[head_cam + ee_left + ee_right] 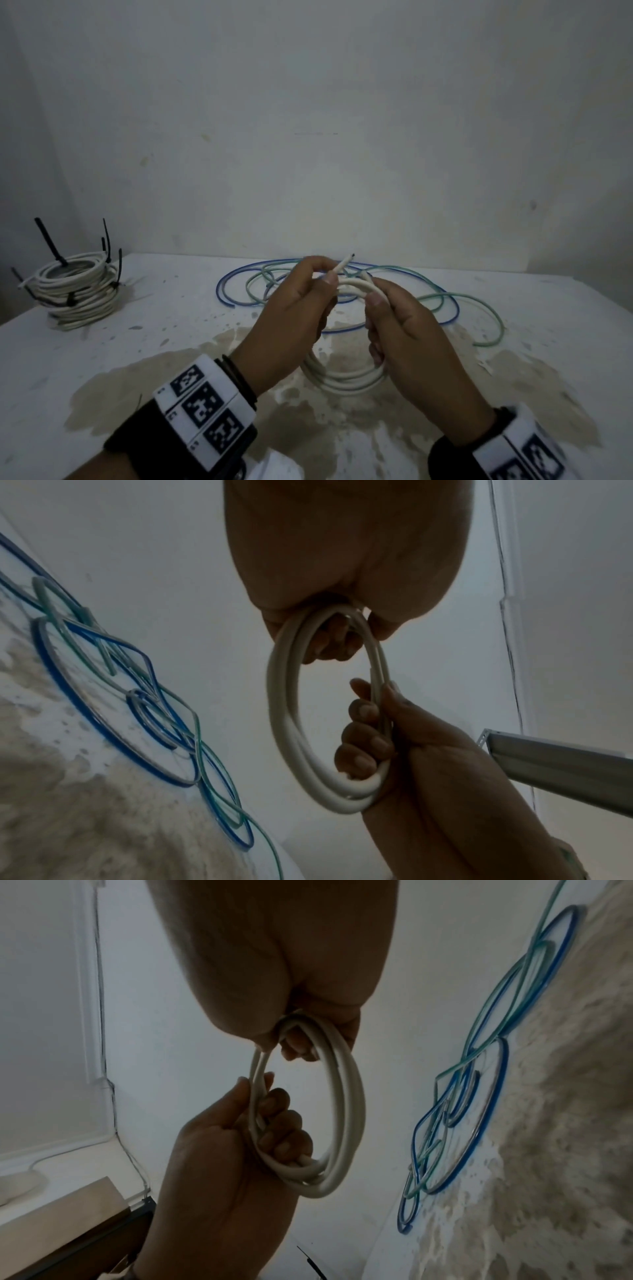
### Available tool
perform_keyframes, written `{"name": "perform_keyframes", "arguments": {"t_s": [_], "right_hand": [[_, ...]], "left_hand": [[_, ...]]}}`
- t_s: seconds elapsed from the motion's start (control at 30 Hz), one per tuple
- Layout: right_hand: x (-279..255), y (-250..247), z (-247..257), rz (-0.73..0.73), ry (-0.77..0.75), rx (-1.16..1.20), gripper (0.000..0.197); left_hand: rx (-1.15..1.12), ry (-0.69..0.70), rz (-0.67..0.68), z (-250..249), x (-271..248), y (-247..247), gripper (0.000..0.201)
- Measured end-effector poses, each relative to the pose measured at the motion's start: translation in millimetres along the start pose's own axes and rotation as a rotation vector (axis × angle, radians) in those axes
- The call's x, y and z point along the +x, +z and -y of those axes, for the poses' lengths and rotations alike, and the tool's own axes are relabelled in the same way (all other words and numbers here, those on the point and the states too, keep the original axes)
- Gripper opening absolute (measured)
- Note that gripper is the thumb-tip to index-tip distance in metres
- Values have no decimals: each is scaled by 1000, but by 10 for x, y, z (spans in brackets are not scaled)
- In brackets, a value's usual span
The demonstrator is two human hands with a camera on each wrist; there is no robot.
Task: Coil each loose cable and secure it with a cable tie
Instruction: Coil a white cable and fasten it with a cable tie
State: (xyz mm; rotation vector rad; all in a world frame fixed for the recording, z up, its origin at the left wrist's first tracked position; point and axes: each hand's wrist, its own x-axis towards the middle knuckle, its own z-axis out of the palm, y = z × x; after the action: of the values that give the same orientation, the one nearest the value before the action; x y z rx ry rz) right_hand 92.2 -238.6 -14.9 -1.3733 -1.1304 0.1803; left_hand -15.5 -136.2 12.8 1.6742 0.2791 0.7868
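A white cable [346, 381] is wound into a coil of several loops and held up above the table. My left hand [318, 274] grips the coil's top left, and one cable end [344, 265] pokes up past its thumb. My right hand [380, 294] grips the coil's right side. In the left wrist view the coil [284, 723] hangs from my left hand's fingers [329, 642], with the right hand [394, 737] curled round its side. The right wrist view shows the same coil [349, 1110] and the left hand [222, 1150] wrapped round it.
Loose blue cable [226, 281] and green cable [493, 315] lie tangled on the white, stained table [137, 342] behind my hands. At the far left stands a stack of white coils [78, 291] bound with black cable ties [51, 243]. A wall rises behind the table.
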Motion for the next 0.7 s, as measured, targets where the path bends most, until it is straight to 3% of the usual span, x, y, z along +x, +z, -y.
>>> {"name": "perform_keyframes", "arguments": {"t_s": [0.1, 0.3, 0.57, 0.7], "right_hand": [[-13, -42, -21, -3, -9, -8, 12], [-42, -64, -25, -19, -81, -114, 21], [-34, -15, -133, -128, -95, -68, 21], [-24, -4, -180, -102, -72, -42, 28]], "left_hand": [[62, 43, -15, 27, -14, -12, 18], [30, 36, -16, 45, -19, -21, 19], [234, 107, 38, 104, -9, -31, 21], [196, 37, 60, 70, 10, -46, 24]]}}
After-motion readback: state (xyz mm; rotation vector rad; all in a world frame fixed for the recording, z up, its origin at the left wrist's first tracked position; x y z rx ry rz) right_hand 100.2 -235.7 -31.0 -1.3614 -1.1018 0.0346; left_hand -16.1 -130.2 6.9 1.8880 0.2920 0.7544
